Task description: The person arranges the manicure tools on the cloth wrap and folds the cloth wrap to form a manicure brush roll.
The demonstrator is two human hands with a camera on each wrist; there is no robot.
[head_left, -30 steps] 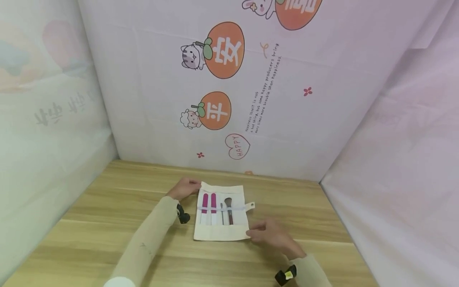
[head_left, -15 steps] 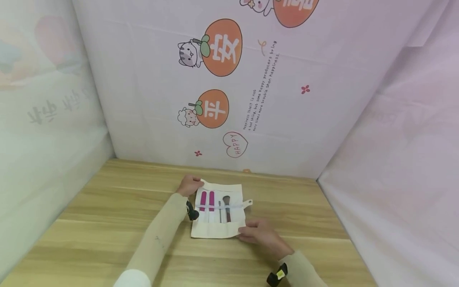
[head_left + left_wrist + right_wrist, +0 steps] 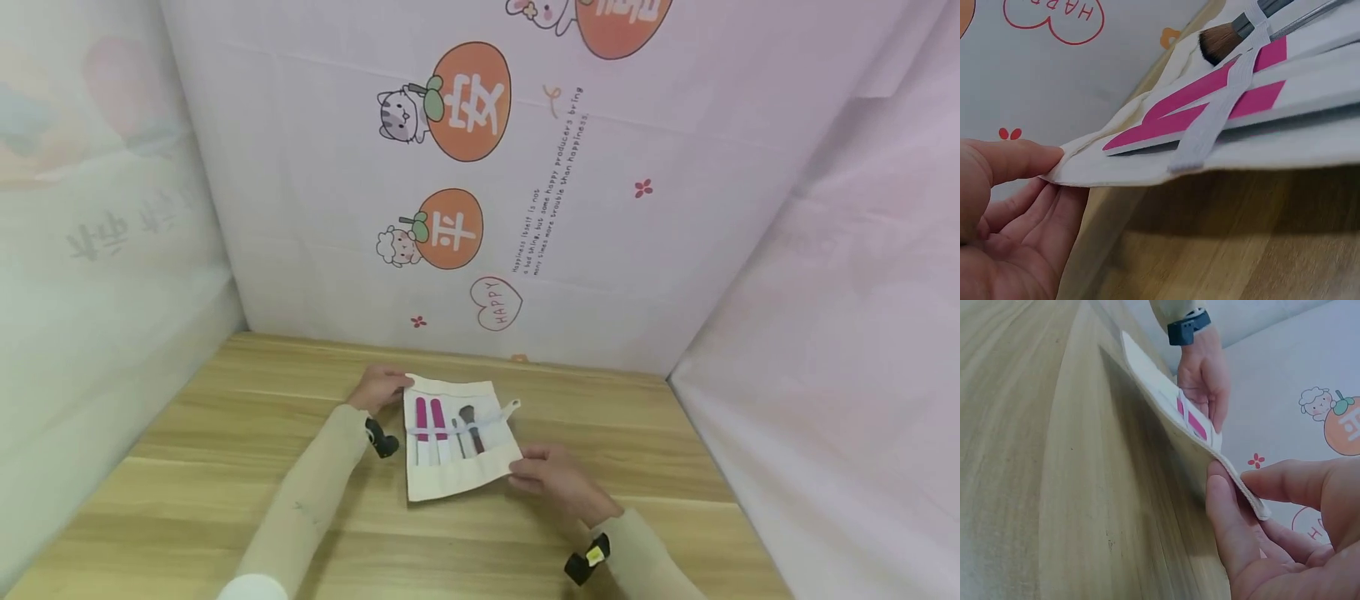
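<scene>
A cream cloth tool roll (image 3: pixel 457 482) lies unfolded between my hands, raised over the table with its shadow beneath. My left hand (image 3: pixel 378 389) pinches its far left corner, thumb on top and fingers underneath in the left wrist view. At the near right corner, my right hand (image 3: pixel 558 481) grips the edge between thumb and fingers. Under a white elastic band (image 3: pixel 1219 112) sit two pink-and-white nail files (image 3: pixel 1160 130), a thin metal tool (image 3: pixel 458 439) and a makeup brush (image 3: pixel 1219 42). A tab (image 3: pixel 512 408) with a snap sticks out from the right edge.
The wood-grain table (image 3: pixel 420 550) ends at a white printed cloth wall (image 3: pixel 337 283) behind the roll. More pale cloth hangs along the left side (image 3: pixel 112 333) and right side (image 3: pixel 825 375). Both wrists carry a black camera (image 3: pixel 381 438).
The roll has gone from nearly flat to tilted, its right edge lifted and turned in my right hand's grip. Both hands keep hold of their corners; the head view shifts slightly.
</scene>
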